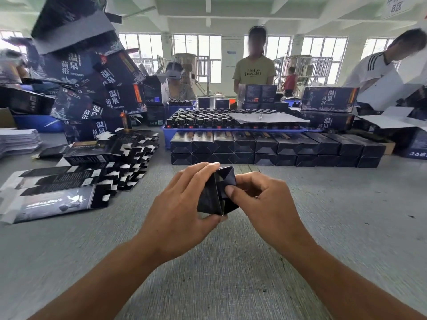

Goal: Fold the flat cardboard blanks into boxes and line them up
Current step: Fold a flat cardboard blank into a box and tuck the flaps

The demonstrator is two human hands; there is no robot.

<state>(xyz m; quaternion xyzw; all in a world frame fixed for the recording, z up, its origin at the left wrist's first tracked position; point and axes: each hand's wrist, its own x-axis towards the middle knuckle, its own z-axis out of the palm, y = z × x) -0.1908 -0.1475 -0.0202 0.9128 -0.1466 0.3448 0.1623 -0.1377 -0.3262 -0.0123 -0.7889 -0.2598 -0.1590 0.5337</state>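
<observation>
Your left hand (pixel 182 202) wraps around the near end of a dark box (pixel 216 191), fingers curled over its top edge and thumb hooked under its bottom corner. Your right hand (pixel 261 199) grips the same box from the other side, thumb pressing on a folded end flap, other fingers curled behind it. The box is held between both hands, just above the grey table (pixel 231 262).

Beyond your hands lies the row of finished boxes (pixel 277 147), stacked two layers high and running from just past your left fingers far out to your right; I make it about ten across per layer, though the far end blurs. Behind that row sits one blue tray (pixel 166 138) packed with dark bottles (pixel 208 117), too many and too small to count, partly covered by a grey sheet (pixel 265 117).

To the left of your left hand, flat blanks (pixel 64 192) spread over the table in an overlapping heap; their number cannot be told. Farther left and up, a leaning pile of larger printed cartons (pixel 92 77) rises.

Three people stand or sit across the table: one in a yellow shirt (pixel 254 72), one in white (pixel 379 68) to the right, one wearing a headset (pixel 175 73).
</observation>
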